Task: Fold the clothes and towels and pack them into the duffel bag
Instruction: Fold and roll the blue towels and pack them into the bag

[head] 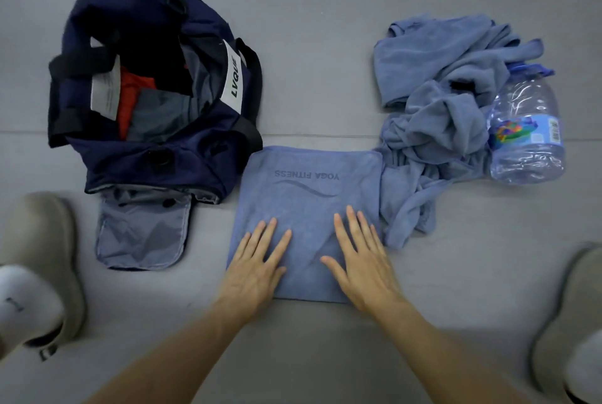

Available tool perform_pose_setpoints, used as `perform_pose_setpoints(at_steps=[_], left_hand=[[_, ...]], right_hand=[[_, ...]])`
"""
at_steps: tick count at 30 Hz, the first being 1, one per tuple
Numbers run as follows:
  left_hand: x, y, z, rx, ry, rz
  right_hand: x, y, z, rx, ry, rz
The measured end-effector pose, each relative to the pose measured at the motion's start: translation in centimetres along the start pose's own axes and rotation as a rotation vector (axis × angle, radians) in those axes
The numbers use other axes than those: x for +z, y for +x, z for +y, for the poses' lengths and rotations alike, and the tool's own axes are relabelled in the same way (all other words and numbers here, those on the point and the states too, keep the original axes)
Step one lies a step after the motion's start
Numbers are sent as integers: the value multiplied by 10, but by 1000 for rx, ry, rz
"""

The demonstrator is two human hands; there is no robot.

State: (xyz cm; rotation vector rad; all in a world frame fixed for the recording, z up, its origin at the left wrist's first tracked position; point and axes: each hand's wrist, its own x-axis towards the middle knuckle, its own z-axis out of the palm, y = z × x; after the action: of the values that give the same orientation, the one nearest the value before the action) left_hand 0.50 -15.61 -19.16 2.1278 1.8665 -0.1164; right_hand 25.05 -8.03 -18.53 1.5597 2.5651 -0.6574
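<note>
1. The duffel bag lies at the far left of the floor. Its mouth is open upward, and an orange garment and some grey cloth lie inside. There looks to be room on top of them.
2. The pile of unfolded towels sits crumpled at the far right of the floor, with one tail touching the folded towel's right edge. That tail should be kept from dragging along when the folded one is lifted.
3. The folded towel lies square in the middle of the floor, just right of the bag, with its "YOGA FITNESS" print facing up. The step in hand seems to be smoothing it. Pressing from the centre outward pushes creases out at the edges and keeps the corners lined up.
4. The water bottle lies on its side against the pile's right flank and need not be touched.
5. The left hand and right hand rest side by side on the towel's near half. The fingers are straight and spread, pressing flat and gripping nothing. For the carry, sliding both hands under opposite edges should hold the layers together.
</note>
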Motion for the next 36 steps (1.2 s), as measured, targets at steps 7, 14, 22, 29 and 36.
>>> perform_pose_setpoints(at_steps=[7, 14, 22, 29, 36], left_hand=[[2, -57, -17, -1, 69, -70], [-24, -99, -13, -70, -60, -212], [-22, -102, -27, -68, -99, -245], [-40, -75, -24, -112, -48, -138], [-48, -67, -21, -89, -13, -168]], right_hand=[[16, -58, -7, -122, -145, -143], [-5, -75, -27, -42, -94, -190], [7, -101, -14, -61, -205, -295], [-8, -75, -1, -80, -229, -269], [-21, -73, -19, 16, -146, -312]])
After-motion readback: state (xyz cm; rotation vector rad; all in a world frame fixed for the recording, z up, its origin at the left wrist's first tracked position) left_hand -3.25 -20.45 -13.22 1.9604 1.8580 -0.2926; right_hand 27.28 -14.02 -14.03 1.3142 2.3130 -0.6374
